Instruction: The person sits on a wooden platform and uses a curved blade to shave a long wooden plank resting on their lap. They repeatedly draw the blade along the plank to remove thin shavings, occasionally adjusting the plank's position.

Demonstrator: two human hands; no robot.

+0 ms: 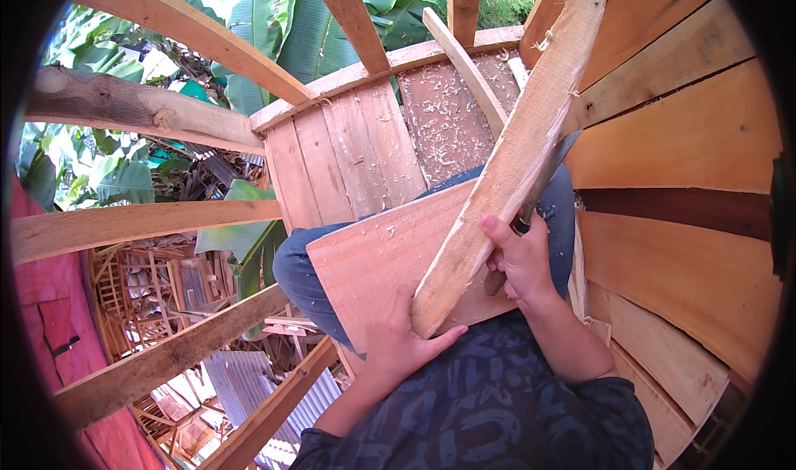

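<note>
A long, rough-edged wooden plank (506, 163) slants from near my body up to the top right. My left hand (396, 337) grips its near end, thumb on one side and fingers on the other. My right hand (521, 263) is closed around the handle of a large knife (549, 171). The knife's dark blade lies along the plank's right edge, pointing away from me; the handle's butt shows below my fingers. Under the plank, a flat wooden board (373, 254) rests across my lap, over my blue trousers (308, 275).
Wood shavings litter the plank floor (365, 155) ahead. A thin wooden strip (468, 72) lies beyond my knees. Orange-brown board walling (672, 155) rises close on the right. Open beams (149, 225) radiate leftward, with a drop to corrugated sheets (240, 387) below. Banana leaves (327, 38) stand outside.
</note>
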